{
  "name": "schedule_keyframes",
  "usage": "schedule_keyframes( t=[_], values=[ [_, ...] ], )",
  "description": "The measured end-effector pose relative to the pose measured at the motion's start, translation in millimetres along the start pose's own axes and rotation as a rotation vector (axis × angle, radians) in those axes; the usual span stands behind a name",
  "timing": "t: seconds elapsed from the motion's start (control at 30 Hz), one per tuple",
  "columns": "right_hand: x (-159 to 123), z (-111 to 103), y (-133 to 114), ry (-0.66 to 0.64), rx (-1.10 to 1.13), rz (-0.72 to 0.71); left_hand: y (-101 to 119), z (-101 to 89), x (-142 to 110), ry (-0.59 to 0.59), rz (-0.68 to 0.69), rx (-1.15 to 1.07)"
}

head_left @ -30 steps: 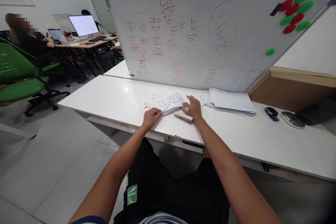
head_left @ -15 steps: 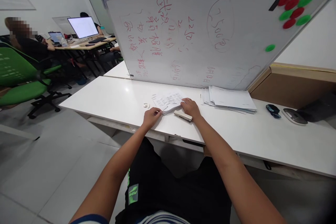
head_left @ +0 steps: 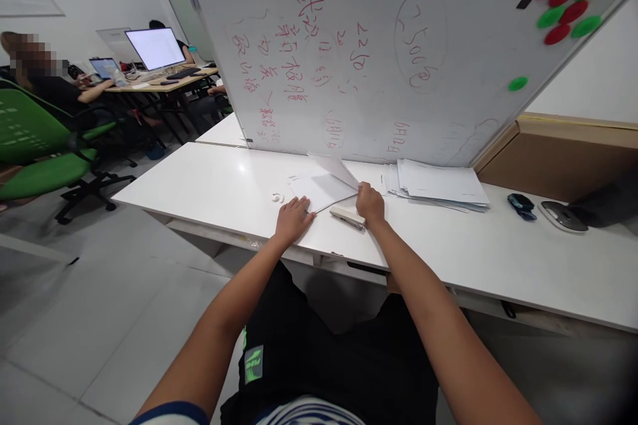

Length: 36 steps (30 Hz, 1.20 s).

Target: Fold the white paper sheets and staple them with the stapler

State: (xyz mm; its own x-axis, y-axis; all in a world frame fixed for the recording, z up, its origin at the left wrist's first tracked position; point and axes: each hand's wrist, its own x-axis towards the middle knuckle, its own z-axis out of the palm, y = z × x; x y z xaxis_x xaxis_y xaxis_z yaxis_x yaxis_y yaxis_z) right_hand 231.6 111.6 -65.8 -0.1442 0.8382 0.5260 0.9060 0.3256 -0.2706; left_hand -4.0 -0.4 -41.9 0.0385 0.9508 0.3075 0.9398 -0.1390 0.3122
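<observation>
A small stack of paper sheets (head_left: pixel 319 191) lies on the white desk between my hands. My left hand (head_left: pixel 293 220) rests on its near left corner, fingers stretched out flat. At the right edge, my right hand (head_left: pixel 371 203) is closed on a lifted paper sheet (head_left: pixel 339 169), which stands up at a slant above the others. Whether it is one sheet or more, I cannot tell. Just in front of the right hand lies a cream stapler (head_left: pixel 347 217). Some small white curled pieces (head_left: pixel 278 197) sit left of the stack.
A whiteboard (head_left: pixel 369 66) with red writing and round magnets stands along the desk's back. A larger paper pile (head_left: pixel 443 184) lies to the right, then a dark object (head_left: pixel 522 206), a computer mouse (head_left: pixel 563 216) and a cardboard box (head_left: pixel 573 159). Co-workers sit far left.
My right hand has gripped paper at the stack's right edge and raised it, exposing a blank white surface beneath. My left hand has gone from pinching the corner to lying flat on it.
</observation>
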Motion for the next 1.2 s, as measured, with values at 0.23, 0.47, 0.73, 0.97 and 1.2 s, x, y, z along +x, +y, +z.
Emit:
schedule_keyframes(
  t=[0.23, 0.47, 0.73, 0.97, 1.2],
  values=[
    [0, 3, 1, -0.019, -0.017, -0.005, 7, -3.6, -3, 0.043, 0.004, 0.055],
    [0, -3, -4, -0.066, -0.039, -0.043, 11, -6.2, -4, 0.050, -0.017, 0.092],
    [4, -4, 0, -0.118, 0.016, -0.206, 11, -8.1, -5, 0.055, 0.008, 0.038],
    [8, -6, 0, -0.185, 0.071, -0.358, 9, -5.4, -4, 0.067, 0.003, 0.058],
    [9, -7, -2, -0.214, 0.037, -0.482, 6, -3.5, -6, 0.114, 0.046, 0.073]
  ],
)
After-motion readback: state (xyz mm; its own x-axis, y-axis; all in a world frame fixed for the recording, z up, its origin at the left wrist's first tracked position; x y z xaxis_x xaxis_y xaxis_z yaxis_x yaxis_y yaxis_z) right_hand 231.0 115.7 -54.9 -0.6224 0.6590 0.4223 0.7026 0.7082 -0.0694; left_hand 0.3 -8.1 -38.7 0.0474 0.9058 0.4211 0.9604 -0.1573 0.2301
